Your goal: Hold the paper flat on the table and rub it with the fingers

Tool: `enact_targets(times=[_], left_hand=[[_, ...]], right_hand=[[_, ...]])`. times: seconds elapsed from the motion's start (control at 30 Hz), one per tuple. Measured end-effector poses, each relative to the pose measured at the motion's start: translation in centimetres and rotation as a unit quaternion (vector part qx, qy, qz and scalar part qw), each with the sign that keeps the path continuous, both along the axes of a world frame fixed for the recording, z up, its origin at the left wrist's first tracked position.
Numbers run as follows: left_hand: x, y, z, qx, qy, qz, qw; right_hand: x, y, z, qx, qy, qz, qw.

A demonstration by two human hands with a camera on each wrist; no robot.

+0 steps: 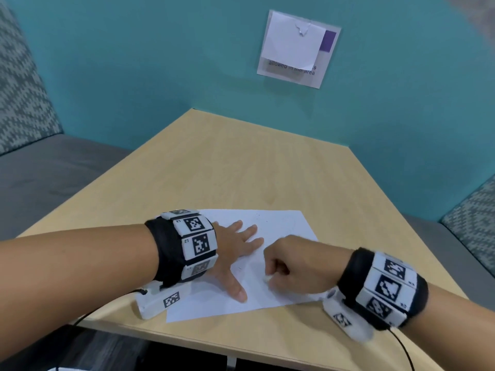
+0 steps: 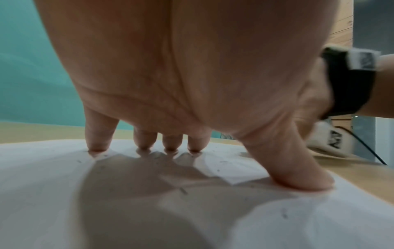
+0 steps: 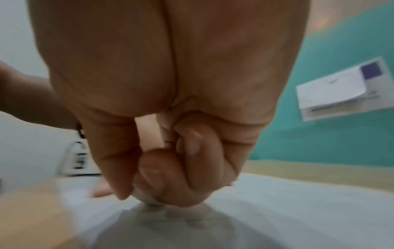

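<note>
Fingers [image 2: 98, 134] of the left hand [image 1: 230, 253] lie straight and spread, pressing flat on the white paper [image 1: 281, 223]. That hand sits on the left part of the sheet. The right hand [image 1: 292, 266] is curled up tight, and its thumb and fingers pinch a small white thing, maybe an eraser [image 3: 142, 196]. The small white thing touches the paper right under the right hand, just beside the left thumb [image 1: 237, 289]. The paper lies flat on the wooden table [image 1: 241, 162], with its long side running left to right. So the right hand is the nearer one to the little white thing.
</note>
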State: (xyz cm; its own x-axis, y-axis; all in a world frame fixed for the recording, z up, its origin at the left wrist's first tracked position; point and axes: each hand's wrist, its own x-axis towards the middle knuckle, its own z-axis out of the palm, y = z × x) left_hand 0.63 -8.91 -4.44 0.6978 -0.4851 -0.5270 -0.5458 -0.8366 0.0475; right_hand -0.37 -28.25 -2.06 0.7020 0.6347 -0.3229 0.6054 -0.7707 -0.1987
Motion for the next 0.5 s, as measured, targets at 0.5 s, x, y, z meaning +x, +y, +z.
enact_targets(times=[0.5], left_hand=[[0.0,0.0,-0.1,-0.001,-0.005,0.004,1.0]], right_hand=[[1.7,-1.1,0.7,-0.002,-0.019,-0.035,0.999]])
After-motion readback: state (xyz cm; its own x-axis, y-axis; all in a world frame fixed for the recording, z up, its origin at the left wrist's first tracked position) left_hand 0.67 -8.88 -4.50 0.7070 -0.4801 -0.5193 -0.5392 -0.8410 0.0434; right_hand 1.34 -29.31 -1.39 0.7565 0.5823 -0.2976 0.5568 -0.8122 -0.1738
